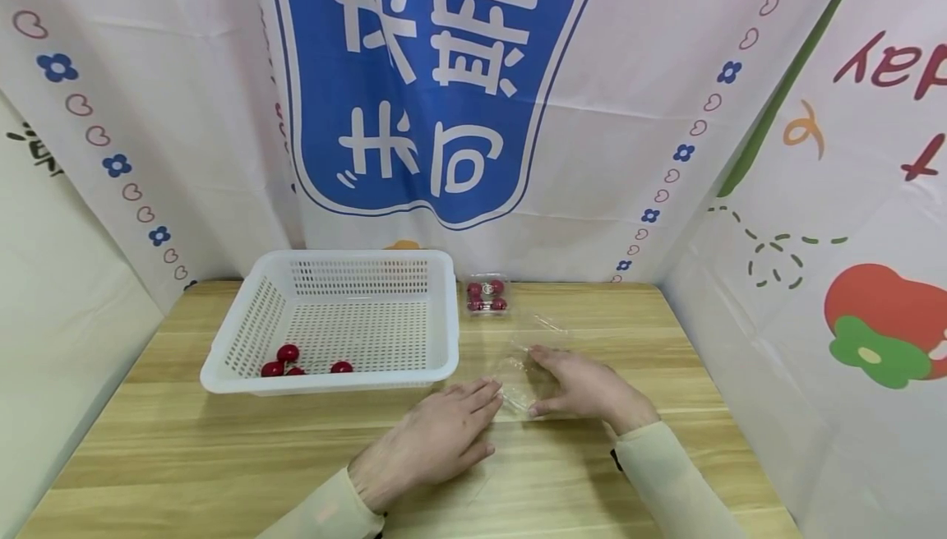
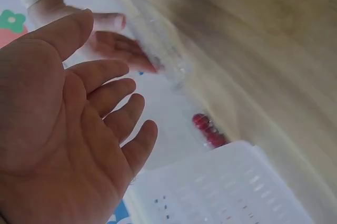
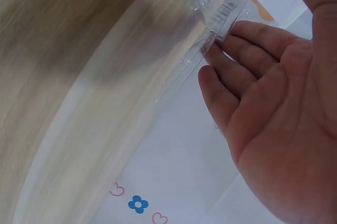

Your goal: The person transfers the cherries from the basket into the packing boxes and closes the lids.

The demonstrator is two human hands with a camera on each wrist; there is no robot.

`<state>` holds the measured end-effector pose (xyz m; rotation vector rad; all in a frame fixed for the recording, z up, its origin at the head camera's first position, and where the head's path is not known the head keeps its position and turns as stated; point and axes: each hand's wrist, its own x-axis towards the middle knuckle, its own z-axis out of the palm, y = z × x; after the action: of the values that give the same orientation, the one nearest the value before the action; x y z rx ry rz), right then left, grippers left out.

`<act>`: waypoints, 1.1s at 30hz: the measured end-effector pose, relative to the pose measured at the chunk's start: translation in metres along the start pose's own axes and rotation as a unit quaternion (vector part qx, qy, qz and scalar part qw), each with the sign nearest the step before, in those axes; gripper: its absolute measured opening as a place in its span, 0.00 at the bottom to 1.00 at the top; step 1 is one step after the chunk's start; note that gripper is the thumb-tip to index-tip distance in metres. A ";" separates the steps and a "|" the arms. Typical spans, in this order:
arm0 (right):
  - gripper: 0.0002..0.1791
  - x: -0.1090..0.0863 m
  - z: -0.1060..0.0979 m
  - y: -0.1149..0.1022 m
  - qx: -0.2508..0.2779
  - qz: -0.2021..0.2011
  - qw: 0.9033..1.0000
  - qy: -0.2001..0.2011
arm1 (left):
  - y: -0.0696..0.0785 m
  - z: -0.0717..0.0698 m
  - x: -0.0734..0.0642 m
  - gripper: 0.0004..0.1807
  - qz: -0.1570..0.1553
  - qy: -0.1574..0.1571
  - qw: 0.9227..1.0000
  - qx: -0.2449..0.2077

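A clear plastic box [image 1: 515,391] lies on the table between my hands, its transparent lid [image 1: 543,324] folded out behind it. My left hand [image 1: 436,434] is beside the box's left edge, fingertips close to it; the left wrist view shows the palm [image 2: 63,129] holding nothing. On the other side, my right hand [image 1: 592,387] has its fingertips at the box. In the right wrist view, the relaxed fingers [image 3: 247,60] touch the clear plastic [image 3: 218,16]. Whether the left fingertips touch the box I cannot tell.
A white perforated basket [image 1: 333,378] stands to the left, with several red cherry-like fruits [image 1: 288,352] inside near its front wall. Behind the clear box, a shut clear box of red fruits [image 1: 487,294] sits beside the basket. Printed cloth [image 1: 592,161] hangs along the table's back edge.
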<state>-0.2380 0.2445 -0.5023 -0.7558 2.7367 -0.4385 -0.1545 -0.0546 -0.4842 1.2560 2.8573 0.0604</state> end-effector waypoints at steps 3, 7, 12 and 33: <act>0.60 0.000 0.001 0.000 -0.006 0.004 1.000 0.004 | 0.000 -0.010 -0.002 0.37 0.003 0.012 1.000 -0.005; 0.60 -0.001 0.002 0.000 -0.001 0.010 1.000 0.007 | -0.003 -0.023 -0.006 0.37 0.003 0.026 1.000 -0.014; 0.61 -0.001 0.002 -0.001 0.008 0.010 1.000 0.012 | -0.014 -0.035 -0.012 0.39 0.005 0.052 0.998 -0.026; 0.61 -0.001 0.004 -0.003 0.013 0.018 1.000 0.010 | -0.112 -0.050 -0.054 0.36 -0.116 0.082 0.986 -0.090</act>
<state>-0.2342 0.2420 -0.5047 -0.6978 2.7520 -0.4757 -0.2023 -0.1712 -0.4385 0.9217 3.0308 0.4255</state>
